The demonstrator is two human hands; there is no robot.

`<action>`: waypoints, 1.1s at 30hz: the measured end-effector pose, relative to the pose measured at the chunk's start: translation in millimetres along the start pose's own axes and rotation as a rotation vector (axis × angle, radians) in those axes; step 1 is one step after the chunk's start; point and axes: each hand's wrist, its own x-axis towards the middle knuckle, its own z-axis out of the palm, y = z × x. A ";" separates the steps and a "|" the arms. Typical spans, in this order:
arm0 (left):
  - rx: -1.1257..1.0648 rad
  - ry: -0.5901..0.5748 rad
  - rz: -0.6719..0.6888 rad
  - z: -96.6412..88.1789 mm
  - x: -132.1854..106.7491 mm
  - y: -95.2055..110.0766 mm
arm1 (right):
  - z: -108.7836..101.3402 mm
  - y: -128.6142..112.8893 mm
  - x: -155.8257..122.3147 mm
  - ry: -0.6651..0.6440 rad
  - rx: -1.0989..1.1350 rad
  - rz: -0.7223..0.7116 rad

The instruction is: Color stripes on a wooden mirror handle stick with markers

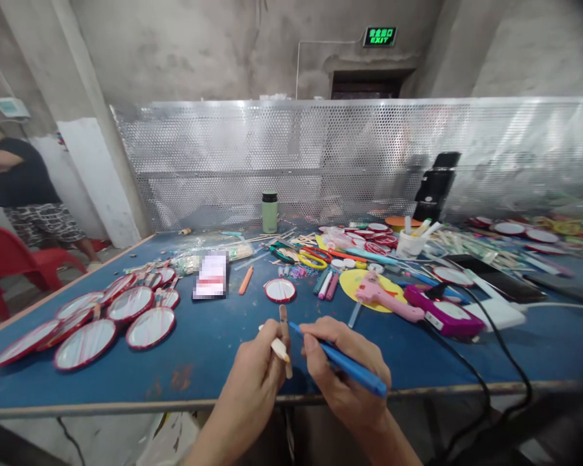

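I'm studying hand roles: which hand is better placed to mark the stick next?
Likely the right hand: it holds the blue pen, tip toward the stick the left hand grips.

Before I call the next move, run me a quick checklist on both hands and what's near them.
1. Wooden stick gripped by left hand: ok.
2. Left hand free for another item: not ok; it also holds a white, pen-like item.
3. Blue marker gripped by right hand: ok.
4. Marker tip touching the stick: cannot tell; they look very close.
5. Pink glue gun out of the hands: ok, lying on the table beyond the right hand.
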 end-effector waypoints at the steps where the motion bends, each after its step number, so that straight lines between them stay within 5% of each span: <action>1: 0.002 0.001 0.004 0.0 -0.3 0.0 | 0.1 0.2 0.2 -0.002 -0.001 0.002; 33: 0.026 0.008 -0.011 1.1 -0.2 -1.1 | 1.9 2.8 -1.4 0.016 -0.056 -0.022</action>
